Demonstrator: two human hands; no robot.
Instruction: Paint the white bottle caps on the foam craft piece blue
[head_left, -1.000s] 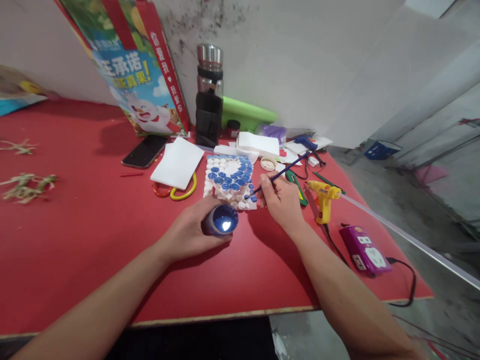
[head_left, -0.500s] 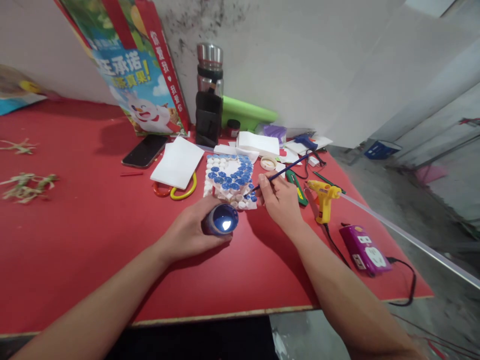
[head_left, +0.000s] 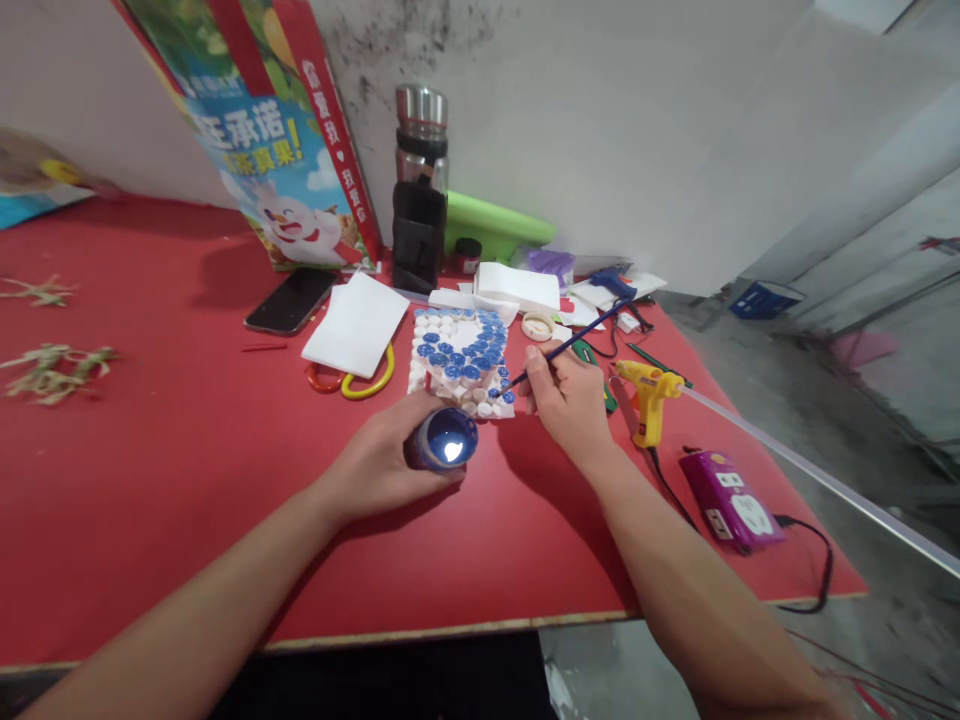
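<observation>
My left hand [head_left: 386, 455] is wrapped round a small jar of blue paint [head_left: 448, 440], its mouth facing up toward me. Between the fingers and thumb of my right hand [head_left: 564, 400] is a thin dark-blue paintbrush [head_left: 581, 338], slanting down to the left. The brush tip is at the lower right part of a craft piece [head_left: 459, 350] made of many small round discs. Its upper and middle discs are blue, while those along the left side and near the bottom front are white. Whether the tip touches a disc I cannot tell.
On the red table [head_left: 187, 500] are scissors [head_left: 369, 375] under white paper [head_left: 355, 325], a phone [head_left: 290, 300], a bottle [head_left: 420, 190] and a gift bag [head_left: 277, 150]. To the right lie a yellow glue gun [head_left: 649, 395] with a long glue stick and a purple power socket [head_left: 731, 500].
My right hand and the brush have shifted slightly right and down. The left hand holds the paint jar in the same place.
</observation>
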